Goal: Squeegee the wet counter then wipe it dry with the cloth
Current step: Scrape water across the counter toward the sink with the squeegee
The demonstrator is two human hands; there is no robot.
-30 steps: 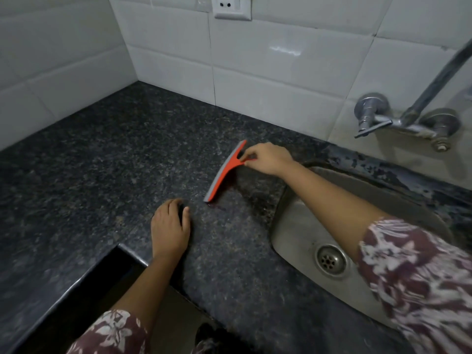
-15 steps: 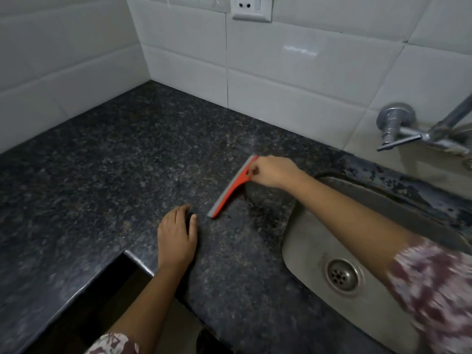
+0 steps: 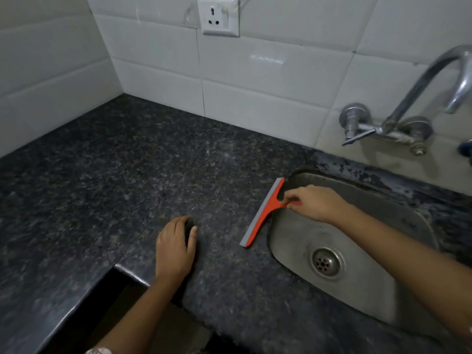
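The right hand (image 3: pixel 315 202) pinches the thin handle of the orange squeegee (image 3: pixel 263 213) between thumb and fingertips, the fingers curled closed around it over the basin of the steel sink (image 3: pixel 362 282). The blade runs out from those fingertips along the lip where the granite counter (image 3: pixel 127 187) meets the sink, its far end at the back corner of the basin and its near end resting on the stone toward the left hand (image 3: pixel 176 247). That hand lies flat and open on the counter, palm down, holding nothing, apart from the blade's near tip.

My reading is that a pull toward the sink is finishing here. The risks from this position:

- The grip is a light pinch far out on the handle (not a full-fist hold), so the blade could twist or lift at one end and leave a streak of water on the stone.
- The blade sits right at the rim; if it drops off the edge into the basin, it may flick water back onto the counter.
- The near end lies on the counter short of the rim, so water there may pool instead of draining.
- No cloth is in view, so the drying step has nothing at hand yet.
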